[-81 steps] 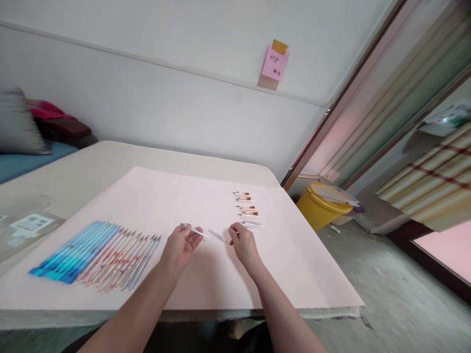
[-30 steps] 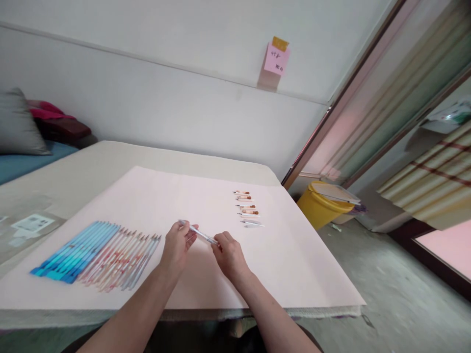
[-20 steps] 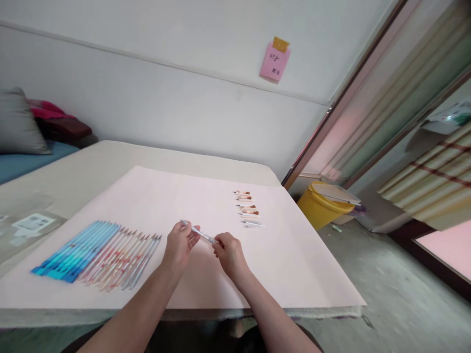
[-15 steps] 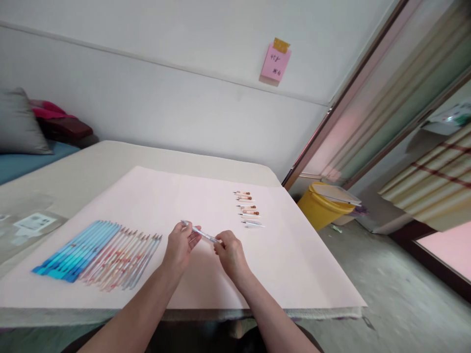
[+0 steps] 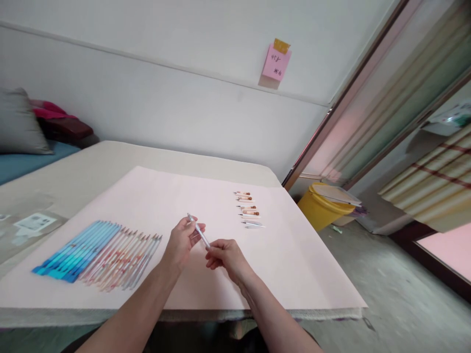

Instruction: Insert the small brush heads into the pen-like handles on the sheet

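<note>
Pens (image 5: 96, 250) lined up at left look done, we judge. Right of them, our left hand (image 5: 181, 240) holds a pale pen (image 5: 200, 233) above the pink sheet (image 5: 294, 264), fingers curled round it; our right hand (image 5: 227, 255), wrist angled in, pinches its near end. Farther off, a few pen parts (image 5: 250, 214) seem left to do.

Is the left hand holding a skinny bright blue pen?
No, the left hand holds a slim whitish pen; the skinny bright blue pens lie together on the pale pink sheet.
</note>
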Demonstrator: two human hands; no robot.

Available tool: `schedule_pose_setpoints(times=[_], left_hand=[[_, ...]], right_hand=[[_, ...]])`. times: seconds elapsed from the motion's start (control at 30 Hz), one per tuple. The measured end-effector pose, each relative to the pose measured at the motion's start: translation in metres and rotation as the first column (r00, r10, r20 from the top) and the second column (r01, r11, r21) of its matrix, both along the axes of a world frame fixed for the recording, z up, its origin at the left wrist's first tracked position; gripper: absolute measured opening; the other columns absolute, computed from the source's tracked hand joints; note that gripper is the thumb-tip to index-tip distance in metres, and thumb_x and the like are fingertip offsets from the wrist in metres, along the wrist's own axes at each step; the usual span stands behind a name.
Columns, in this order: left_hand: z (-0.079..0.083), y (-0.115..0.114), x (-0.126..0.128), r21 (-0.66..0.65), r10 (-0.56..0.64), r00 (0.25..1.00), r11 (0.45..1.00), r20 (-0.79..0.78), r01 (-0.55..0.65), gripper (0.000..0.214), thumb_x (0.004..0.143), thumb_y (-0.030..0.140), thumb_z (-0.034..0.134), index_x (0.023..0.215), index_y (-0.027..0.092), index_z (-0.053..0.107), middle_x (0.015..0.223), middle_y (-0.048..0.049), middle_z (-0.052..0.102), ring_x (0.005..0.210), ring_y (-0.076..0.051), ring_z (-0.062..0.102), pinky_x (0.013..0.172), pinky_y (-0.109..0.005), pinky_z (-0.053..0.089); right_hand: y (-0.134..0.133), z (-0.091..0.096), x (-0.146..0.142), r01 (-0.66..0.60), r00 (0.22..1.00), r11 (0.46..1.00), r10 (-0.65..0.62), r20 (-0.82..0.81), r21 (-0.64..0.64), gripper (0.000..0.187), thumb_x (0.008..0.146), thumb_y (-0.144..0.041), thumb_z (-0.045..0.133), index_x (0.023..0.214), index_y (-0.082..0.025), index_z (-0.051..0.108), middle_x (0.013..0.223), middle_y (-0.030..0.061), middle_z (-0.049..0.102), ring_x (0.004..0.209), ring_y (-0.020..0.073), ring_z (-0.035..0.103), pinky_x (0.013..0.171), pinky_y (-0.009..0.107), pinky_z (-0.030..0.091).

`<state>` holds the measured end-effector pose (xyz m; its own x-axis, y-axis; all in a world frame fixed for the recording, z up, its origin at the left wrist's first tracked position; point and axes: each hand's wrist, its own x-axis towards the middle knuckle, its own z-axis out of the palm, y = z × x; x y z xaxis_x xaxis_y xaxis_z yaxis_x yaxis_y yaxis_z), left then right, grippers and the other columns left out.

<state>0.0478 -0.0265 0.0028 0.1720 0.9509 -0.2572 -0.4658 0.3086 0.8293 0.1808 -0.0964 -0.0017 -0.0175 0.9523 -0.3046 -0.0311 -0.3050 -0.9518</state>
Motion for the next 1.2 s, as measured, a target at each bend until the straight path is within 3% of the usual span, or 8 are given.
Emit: schedule_pose_setpoints(times=[0.1,0.27,0.37,0.6,0.83,1.03,1.2], left_hand=[[0.0056,-0.0012,-0.0004,-0.022,-0.04,0.999,0.999,0.02,0.04,0.016,0.078,0.022,0.06,0.092,0.016,0.06,0.082,-0.012,0.067,0.08,-0.021,0.065,0.071,-0.032,0.052],[0.006,-0.0014,0.0002,-0.003,0.038,0.999,0.999,-0.028,-0.038,0.023,0.067,0.031,0.071,0.083,0.016,0.063,0.082,-0.0058,0.064,0.078,-0.016,0.062,0.068,-0.027,0.05],[0.0024,0.0012,-0.001,0.016,0.132,0.985,0.991,-0.108,-0.132,0.022,0.061,0.029,0.075,0.075,0.015,0.064,0.078,-0.0014,0.06,0.071,-0.01,0.058,0.065,-0.021,0.047],[0.0051,0.0017,-0.0014,-0.012,0.079,0.997,0.997,-0.015,-0.08,0.021,0.07,0.017,0.066,0.09,0.014,0.063,0.088,-0.011,0.066,0.086,-0.019,0.062,0.078,-0.031,0.049],[0.0041,0.003,-0.0028,0.031,0.163,0.978,0.987,-0.133,-0.161,0.021,0.062,0.027,0.074,0.076,0.016,0.063,0.079,-0.0008,0.06,0.076,-0.01,0.056,0.067,-0.02,0.045],[0.0063,0.0041,-0.0042,0.012,0.105,0.993,0.994,-0.056,-0.104,0.029,0.066,0.023,0.07,0.094,0.016,0.062,0.09,-0.0072,0.064,0.09,-0.017,0.059,0.08,-0.029,0.045],[0.0052,0.0047,-0.0042,0.064,0.128,0.978,0.991,-0.163,-0.119,0.027,0.063,0.032,0.073,0.083,0.017,0.064,0.087,-0.0018,0.061,0.084,-0.012,0.056,0.073,-0.023,0.043]], right_hand=[[-0.0009,0.0012,-0.0021,0.01,0.991,1.0,-0.014,-0.136,-0.027,0.025,0.065,-0.031,0.063,0.082,-0.013,0.06,0.064,0.0028,0.064,0.051,0.0133,0.061,0.049,0.023,0.046],[0.0023,-0.0035,-0.0072,0.055,0.997,0.995,-0.06,0.055,0.088,0.016,0.067,-0.03,0.058,0.073,-0.014,0.057,0.056,-0.0016,0.059,0.045,0.0124,0.059,0.044,0.023,0.046],[0.0028,-0.0056,-0.0081,0.029,0.998,0.996,-0.034,0.051,0.088,0.015,0.068,-0.029,0.056,0.072,-0.015,0.057,0.056,-0.002,0.058,0.046,0.0121,0.059,0.044,0.022,0.047],[0.0013,-0.0051,-0.0049,0.041,0.998,0.996,-0.044,0.038,0.083,0.012,0.067,-0.025,0.054,0.07,-0.014,0.056,0.055,-0.0014,0.057,0.045,0.0135,0.06,0.042,0.024,0.047],[0.0022,-0.0076,-0.0065,0.022,0.999,0.995,-0.026,0.045,0.094,0.013,0.068,-0.025,0.053,0.073,-0.014,0.057,0.057,-0.002,0.057,0.045,0.0132,0.06,0.042,0.023,0.046],[0.0018,-0.005,-0.0055,0.026,0.999,0.997,-0.029,0.043,0.075,0.014,0.067,-0.027,0.054,0.072,-0.013,0.056,0.057,-0.0015,0.058,0.045,0.0128,0.06,0.041,0.021,0.046],[0.0022,-0.006,-0.0055,0.018,0.999,0.997,-0.021,0.03,0.081,0.016,0.067,-0.028,0.056,0.074,-0.014,0.057,0.057,-0.0015,0.058,0.045,0.0132,0.06,0.041,0.022,0.045]])
